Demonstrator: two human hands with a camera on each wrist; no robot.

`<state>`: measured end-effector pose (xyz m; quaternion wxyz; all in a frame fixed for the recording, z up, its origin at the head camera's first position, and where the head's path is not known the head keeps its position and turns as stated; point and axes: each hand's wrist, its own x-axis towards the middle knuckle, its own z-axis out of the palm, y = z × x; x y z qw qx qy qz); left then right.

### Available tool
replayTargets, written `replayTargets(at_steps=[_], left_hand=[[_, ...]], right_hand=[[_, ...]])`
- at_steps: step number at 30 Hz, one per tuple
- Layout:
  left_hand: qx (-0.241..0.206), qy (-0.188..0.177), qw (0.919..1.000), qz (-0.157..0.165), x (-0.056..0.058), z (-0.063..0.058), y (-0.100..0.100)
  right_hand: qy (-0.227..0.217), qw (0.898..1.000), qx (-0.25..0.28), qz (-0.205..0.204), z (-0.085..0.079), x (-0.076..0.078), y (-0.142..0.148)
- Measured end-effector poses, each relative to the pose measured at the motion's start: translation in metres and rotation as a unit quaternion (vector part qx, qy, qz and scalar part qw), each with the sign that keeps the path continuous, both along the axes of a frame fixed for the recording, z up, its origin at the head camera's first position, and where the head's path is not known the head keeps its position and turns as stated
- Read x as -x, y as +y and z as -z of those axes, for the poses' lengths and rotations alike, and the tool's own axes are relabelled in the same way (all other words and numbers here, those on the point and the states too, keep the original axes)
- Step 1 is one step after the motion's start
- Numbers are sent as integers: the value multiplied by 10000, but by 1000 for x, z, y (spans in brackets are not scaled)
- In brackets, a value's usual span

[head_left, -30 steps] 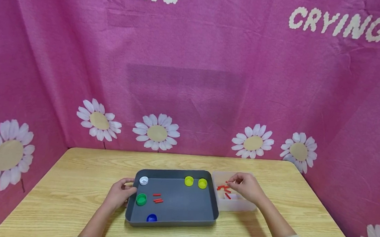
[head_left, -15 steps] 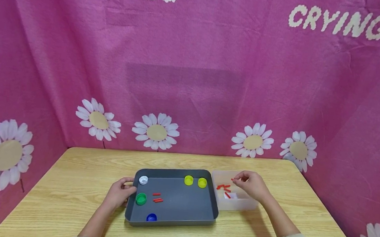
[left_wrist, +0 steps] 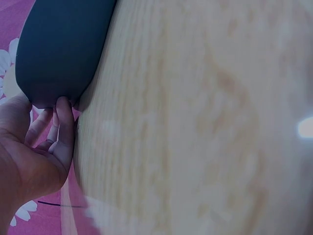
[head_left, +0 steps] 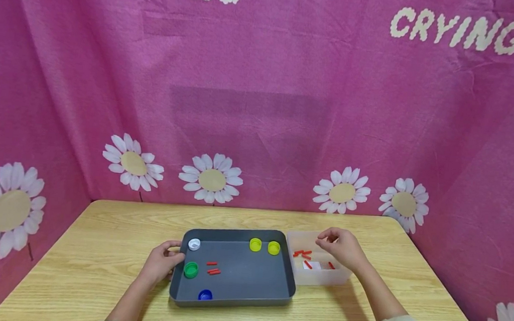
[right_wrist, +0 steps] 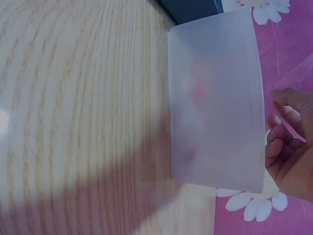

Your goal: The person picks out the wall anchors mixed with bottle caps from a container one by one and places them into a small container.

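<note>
My left hand point(head_left: 161, 263) grips the left end of a dark grey tray point(head_left: 256, 286); in the left wrist view, the thumb and fingers point(left_wrist: 64, 125) hold the tray's end. Inside the tray lie a white bottle cap point(head_left: 194, 244), a green cap point(head_left: 191, 269), a blue cap point(head_left: 205, 295) and two yellow caps point(head_left: 274, 248). Three short red sticks point(head_left: 212, 264) are near its middle left. Over a translucent plastic box point(head_left: 320, 278), my right hand point(head_left: 341, 247) hovers with loosely bent fingers and nothing visible between them. Several red sticks point(head_left: 307, 265) lie in that box, one of them point(head_left: 332, 265) apart at the right.
The box stands against the tray's right side on a wooden table point(head_left: 96, 248). A white piece point(head_left: 316, 266) lies under a stick in the box. A pink cloth point(head_left: 259, 130) with daisies hangs behind the table and on both sides.
The right hand has moved slightly right and up and let go of a red stick, which now lies at the box's right. My left hand and the tray stay put.
</note>
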<state>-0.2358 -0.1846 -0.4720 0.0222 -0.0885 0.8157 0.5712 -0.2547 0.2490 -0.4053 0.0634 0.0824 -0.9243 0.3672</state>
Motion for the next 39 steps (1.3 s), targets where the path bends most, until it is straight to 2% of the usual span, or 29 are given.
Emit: replayTargets(at_steps=[7,26,39], left_hand=[[-14,10,10000,-13,1,1,0],[48,-84,9999,-25,1,0,1],[-87,-40,9999,34,-1,-1,-1]], right_hand=[[116,9999,-27,-15,-4,1,-9],[-43,9989,302,-368,-11,11,-56],[-107,9975,470,-523,-13,13,-85]])
